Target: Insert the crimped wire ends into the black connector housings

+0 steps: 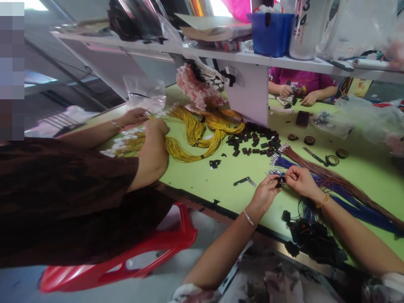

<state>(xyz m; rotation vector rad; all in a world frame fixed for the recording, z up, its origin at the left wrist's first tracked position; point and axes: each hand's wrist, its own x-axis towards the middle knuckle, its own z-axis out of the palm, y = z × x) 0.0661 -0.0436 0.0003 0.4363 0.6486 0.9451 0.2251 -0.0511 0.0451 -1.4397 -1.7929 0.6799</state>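
My left hand (267,192) pinches a small black connector housing (279,182) above the green tabletop. Closed fingers of my right hand (299,181) meet it from the right; what they pinch is hidden. Just behind my hands lie the metal-tipped ends of blue wires (284,163) and of brown wires (303,164), both bundles running off to the right. Between my forearms, at the table's front edge, hangs a heap of black housings (311,240) with wires attached. Many loose black housings (255,141) are scattered farther back.
An open folding knife (242,181) lies left of my hands; another knife (315,156) and tape rolls (332,160) lie behind. At left, a co-worker's arm (153,155) reaches over yellow wires (189,155). A red stool (186,231) stands below. Overhead, a shelf (221,52) holds a blue bin (273,35).
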